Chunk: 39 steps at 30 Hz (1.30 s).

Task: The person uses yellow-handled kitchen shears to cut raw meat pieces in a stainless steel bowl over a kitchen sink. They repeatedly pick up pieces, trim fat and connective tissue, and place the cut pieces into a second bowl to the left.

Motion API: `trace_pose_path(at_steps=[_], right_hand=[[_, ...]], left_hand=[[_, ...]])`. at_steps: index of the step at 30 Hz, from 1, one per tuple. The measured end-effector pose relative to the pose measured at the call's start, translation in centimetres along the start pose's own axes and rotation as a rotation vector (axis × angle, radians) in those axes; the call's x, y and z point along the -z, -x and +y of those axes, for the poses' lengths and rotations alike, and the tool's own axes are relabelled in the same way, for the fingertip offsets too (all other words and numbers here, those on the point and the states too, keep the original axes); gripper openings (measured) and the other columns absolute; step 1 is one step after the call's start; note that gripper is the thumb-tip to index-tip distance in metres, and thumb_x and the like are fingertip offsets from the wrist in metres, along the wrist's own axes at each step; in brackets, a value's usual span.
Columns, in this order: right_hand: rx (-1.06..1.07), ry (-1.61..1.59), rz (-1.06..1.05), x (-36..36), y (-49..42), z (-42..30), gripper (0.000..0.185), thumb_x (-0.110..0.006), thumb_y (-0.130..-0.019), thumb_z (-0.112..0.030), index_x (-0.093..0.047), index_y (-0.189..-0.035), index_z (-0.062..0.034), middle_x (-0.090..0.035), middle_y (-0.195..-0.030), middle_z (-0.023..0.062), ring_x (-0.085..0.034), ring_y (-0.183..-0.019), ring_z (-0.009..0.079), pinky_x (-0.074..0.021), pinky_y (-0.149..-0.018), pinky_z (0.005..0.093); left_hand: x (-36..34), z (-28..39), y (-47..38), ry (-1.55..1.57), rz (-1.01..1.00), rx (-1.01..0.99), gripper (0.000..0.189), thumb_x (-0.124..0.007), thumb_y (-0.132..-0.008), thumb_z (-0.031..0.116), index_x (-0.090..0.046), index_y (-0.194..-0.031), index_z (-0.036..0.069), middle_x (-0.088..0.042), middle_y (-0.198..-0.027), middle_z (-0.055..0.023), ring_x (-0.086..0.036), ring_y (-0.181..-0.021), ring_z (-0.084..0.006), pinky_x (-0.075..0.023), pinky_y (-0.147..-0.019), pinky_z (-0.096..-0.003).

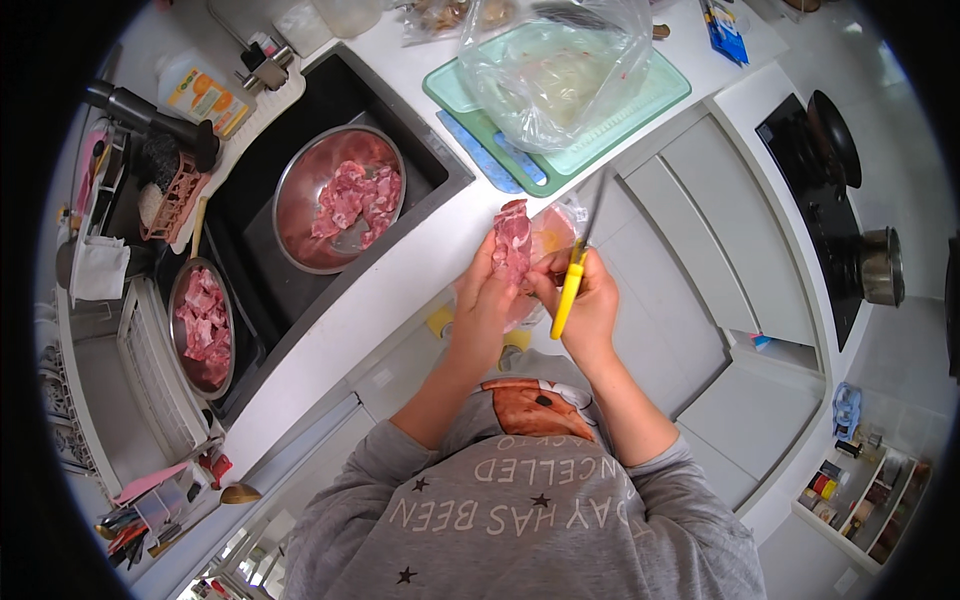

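A strip of raw meat (513, 236) stands upright between the fingers and thumb of my left hand (480, 296). My right hand (590, 296) holds a knife with a yellow handle (568, 300). Its blade points away from me, towards the counter edge, and looks blurred. Thumb and fingertips of the right hand also touch the lower end of the meat. Below both hands, a clear plastic bag (556, 225) with pinkish and orange contents is partly hidden. To the left, a steel bowl (292, 217) in the black sink holds raw meat pieces (346, 201).
A crumpled plastic bag (555, 82) lies on the green cutting board (664, 86) before me. A second metal bowl (225, 375) of meat stands at the sink's near-left end. On the right are a black cooktop (810, 225), a pan (834, 139) and a steel pot (881, 266).
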State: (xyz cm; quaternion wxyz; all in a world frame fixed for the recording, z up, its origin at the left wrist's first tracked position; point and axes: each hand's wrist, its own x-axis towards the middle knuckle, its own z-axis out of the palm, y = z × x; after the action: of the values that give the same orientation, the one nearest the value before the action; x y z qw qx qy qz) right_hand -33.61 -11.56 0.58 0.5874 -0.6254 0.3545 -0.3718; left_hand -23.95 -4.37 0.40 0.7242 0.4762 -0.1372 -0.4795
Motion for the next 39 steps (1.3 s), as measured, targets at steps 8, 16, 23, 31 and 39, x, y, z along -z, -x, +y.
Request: trace_pose_path(at_steps=[8,16,23,31,39], right_hand=[[0.087,0.25,0.078,-1.0,-0.2,1.5,0.02,-0.071,-0.076,0.005,-0.055,-0.085,-0.0016,-0.063,-0.082,0.0028,-0.056,-0.071,0.0082,-0.0471,-0.064,0.0226],[0.053,0.267,0.173,1.0,-1.5,3.2,0.019,-0.068,-0.081,0.0,-0.049,-0.079,-0.0028,-0.057,-0.073,0.0017,-0.053,-0.064,0.0068,-0.0444,-0.057,0.0215],[-0.03,0.38,0.129,0.9,-1.8,4.6,0.018,-0.071,-0.077,-0.002,-0.054,-0.084,-0.0023,-0.059,-0.076,0.0023,-0.055,-0.069,0.0102,-0.0456,-0.063,0.0242],[-0.121,0.195,0.061,0.7,-1.7,3.1,0.016,-0.066,-0.077,0.005,-0.054,-0.086,-0.0018,-0.063,-0.085,0.0045,-0.057,-0.076,0.0098,-0.0467,-0.067,0.0225],[-0.059,0.12,0.062,0.7,-1.8,2.8,0.02,-0.07,-0.078,0.003,-0.052,-0.085,-0.0023,-0.062,-0.083,0.0052,-0.056,-0.074,0.0089,-0.0462,-0.066,0.0217]], left_hand=[[-0.4,-1.6,0.4,-0.043,0.019,-0.124,0.05,-0.031,-0.096,0.002,-0.02,-0.144,-0.003,-0.039,-0.139,-0.0118,-0.042,-0.125,-0.0182,-0.0342,-0.105,-0.0317],[1.1,1.3,-0.4,0.356,-0.03,0.023,0.038,-0.041,-0.097,0.016,-0.039,-0.132,0.002,-0.053,-0.123,-0.0151,-0.056,-0.11,-0.0269,-0.044,-0.099,-0.0427],[2.5,0.2,-1.1,0.45,-0.067,0.151,0.029,-0.047,-0.098,0.028,-0.054,-0.112,0.004,-0.06,-0.102,-0.01,-0.06,-0.096,-0.0224,-0.0516,-0.086,-0.0351],[3.2,-0.3,-1.7,0.643,-0.133,0.354,0.027,-0.043,-0.098,0.031,-0.056,-0.103,0.008,-0.06,-0.094,-0.0099,-0.058,-0.082,-0.0208,-0.0504,-0.076,-0.0327],[2.8,-0.3,-2.2,0.627,-0.168,0.369,0.03,-0.043,-0.096,0.031,-0.054,-0.11,0.006,-0.061,-0.095,-0.0093,-0.057,-0.077,-0.0193,-0.0461,-0.07,-0.0302]])
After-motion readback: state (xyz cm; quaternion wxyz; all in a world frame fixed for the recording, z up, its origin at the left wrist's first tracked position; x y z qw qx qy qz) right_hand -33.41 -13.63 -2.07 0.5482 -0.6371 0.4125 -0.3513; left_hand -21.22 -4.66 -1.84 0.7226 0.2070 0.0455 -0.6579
